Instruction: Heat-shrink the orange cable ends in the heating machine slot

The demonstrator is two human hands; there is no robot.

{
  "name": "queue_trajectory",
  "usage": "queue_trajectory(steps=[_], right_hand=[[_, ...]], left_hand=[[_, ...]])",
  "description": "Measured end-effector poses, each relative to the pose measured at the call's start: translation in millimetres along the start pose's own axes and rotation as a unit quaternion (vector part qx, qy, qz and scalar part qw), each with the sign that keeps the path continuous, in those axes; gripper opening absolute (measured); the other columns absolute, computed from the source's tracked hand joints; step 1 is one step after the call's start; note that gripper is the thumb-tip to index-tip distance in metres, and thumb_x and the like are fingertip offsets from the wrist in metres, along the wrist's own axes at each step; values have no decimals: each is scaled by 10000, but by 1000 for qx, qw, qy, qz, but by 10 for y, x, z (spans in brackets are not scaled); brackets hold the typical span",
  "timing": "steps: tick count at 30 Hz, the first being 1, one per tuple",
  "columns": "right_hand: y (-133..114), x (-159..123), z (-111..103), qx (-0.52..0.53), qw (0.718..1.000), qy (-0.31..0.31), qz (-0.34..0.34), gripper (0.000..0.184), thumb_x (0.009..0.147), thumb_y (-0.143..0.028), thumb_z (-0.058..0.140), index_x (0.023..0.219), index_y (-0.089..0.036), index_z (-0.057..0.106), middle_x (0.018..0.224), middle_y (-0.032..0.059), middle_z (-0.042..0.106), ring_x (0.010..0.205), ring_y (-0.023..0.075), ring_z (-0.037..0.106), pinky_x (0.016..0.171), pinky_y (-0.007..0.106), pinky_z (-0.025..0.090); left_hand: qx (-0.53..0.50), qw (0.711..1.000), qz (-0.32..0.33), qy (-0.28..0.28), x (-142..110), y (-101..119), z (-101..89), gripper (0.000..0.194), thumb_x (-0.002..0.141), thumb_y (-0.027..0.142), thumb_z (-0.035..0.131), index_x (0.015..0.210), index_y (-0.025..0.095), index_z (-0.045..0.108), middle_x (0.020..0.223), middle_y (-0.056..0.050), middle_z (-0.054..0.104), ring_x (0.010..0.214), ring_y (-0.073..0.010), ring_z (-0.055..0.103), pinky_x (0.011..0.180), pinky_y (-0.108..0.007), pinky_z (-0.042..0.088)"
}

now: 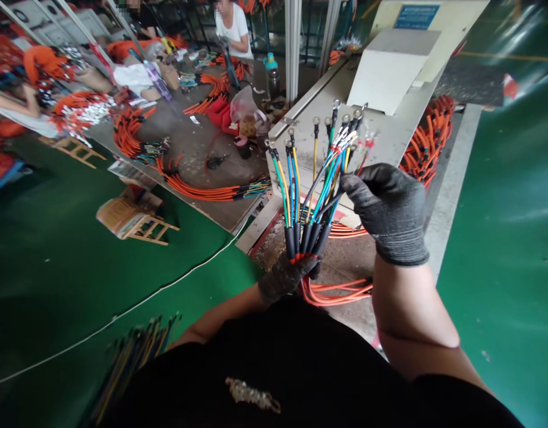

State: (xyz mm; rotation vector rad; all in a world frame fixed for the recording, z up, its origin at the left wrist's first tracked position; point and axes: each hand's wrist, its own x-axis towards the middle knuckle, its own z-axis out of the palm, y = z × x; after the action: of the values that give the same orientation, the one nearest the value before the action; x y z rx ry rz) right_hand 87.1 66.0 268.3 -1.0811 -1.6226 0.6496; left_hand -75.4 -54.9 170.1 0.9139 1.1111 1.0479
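My left hand (285, 276), in a dark grey glove, grips a bunch of orange cables (306, 241) by their black sleeved ends. Thin coloured wires (321, 172) with metal ring terminals fan upward from the bunch. My right hand (387, 208), also gloved, is closed around some of these wires on the right side of the fan. The orange cables loop down (336, 292) below my hands.
A pale machine (390, 89) with orange cables (428, 139) piled beside it stands behind my hands. A long grey table (189, 145) at left carries more orange cable bundles. Other people work at the far end. Small wooden stools (140, 223) stand on the green floor.
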Motion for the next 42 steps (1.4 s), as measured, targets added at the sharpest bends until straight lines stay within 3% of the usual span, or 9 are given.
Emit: queue_trajectory(steps=[3, 12, 18, 23, 28, 34, 37, 39, 42], right_hand=[[-15, -66, -45, -18, 1000, 16, -18, 359, 915, -471, 827, 704, -245, 644, 614, -13, 574, 619, 151, 555, 565, 297, 454], [-44, -58, -15, -46, 997, -69, -8, 547, 949, -670, 720, 643, -250, 551, 546, -35, 512, 506, 120, 443, 497, 297, 385], [-97, -159, 23, -120, 987, 34, -103, 351, 1072, -511, 573, 915, -238, 727, 783, 41, 734, 738, 186, 693, 716, 331, 579], [-82, -104, 98, -161, 975, -28, -150, 401, 1061, -384, 504, 1339, -224, 744, 1026, 91, 814, 931, 245, 765, 847, 373, 614], [-27, -4, 71, -169, 973, -76, -136, 425, 999, -267, 504, 1321, -203, 775, 860, 47, 794, 743, 185, 730, 728, 309, 576], [-160, -47, -17, -78, 978, -138, -135, 284, 964, -253, 562, 1086, -212, 815, 764, 15, 735, 645, 145, 657, 658, 299, 551], [-47, -116, -79, 56, 994, -17, -91, 219, 1007, -369, 610, 858, -256, 724, 682, -4, 642, 578, 130, 586, 570, 279, 514], [180, -164, -101, 184, 979, 86, -33, 279, 1007, -443, 611, 791, -268, 638, 572, -48, 479, 446, 105, 411, 429, 246, 388], [641, -241, -2, 318, 940, 60, 109, 352, 943, -533, 612, 712, -283, 522, 513, -100, 270, 380, 91, 187, 324, 226, 224]], left_hand=[[14, 1000, 14, -13, 14, -2, -18, 474, 846, 623, 777, 721, 186, 641, 694, -46, 641, 659, -167, 593, 702, -340, 513], [1, 1000, 18, -24, 84, -223, -66, 464, 901, 605, 736, 736, 178, 659, 715, -41, 650, 680, -171, 594, 734, -339, 497], [-1, 1000, 14, 0, 90, -96, -8, 474, 836, 621, 760, 718, 172, 665, 673, -34, 649, 632, -163, 590, 671, -316, 504], [10, 1000, 25, -3, 86, -77, -1, 512, 838, 653, 764, 707, 170, 655, 656, -35, 640, 615, -160, 582, 662, -321, 520], [-5, 1000, 13, -5, 96, -224, -15, 516, 840, 663, 792, 784, 155, 719, 725, -50, 696, 666, -156, 630, 686, -308, 533], [-32, 999, 0, -13, 103, -338, -10, 551, 810, 704, 808, 828, 158, 732, 769, -49, 713, 702, -146, 652, 707, -297, 553], [-61, 998, -24, -14, 83, -261, -2, 590, 711, 713, 873, 875, 169, 716, 778, -34, 702, 684, -145, 640, 690, -305, 564], [-54, 998, -34, -25, 61, -190, -7, 566, 701, 675, 892, 896, 174, 713, 778, -33, 699, 687, -150, 638, 699, -312, 567], [25, 998, -23, -52, 29, -113, -25, 498, 762, 668, 829, 816, 189, 703, 721, -39, 683, 662, -165, 628, 687, -321, 551]])
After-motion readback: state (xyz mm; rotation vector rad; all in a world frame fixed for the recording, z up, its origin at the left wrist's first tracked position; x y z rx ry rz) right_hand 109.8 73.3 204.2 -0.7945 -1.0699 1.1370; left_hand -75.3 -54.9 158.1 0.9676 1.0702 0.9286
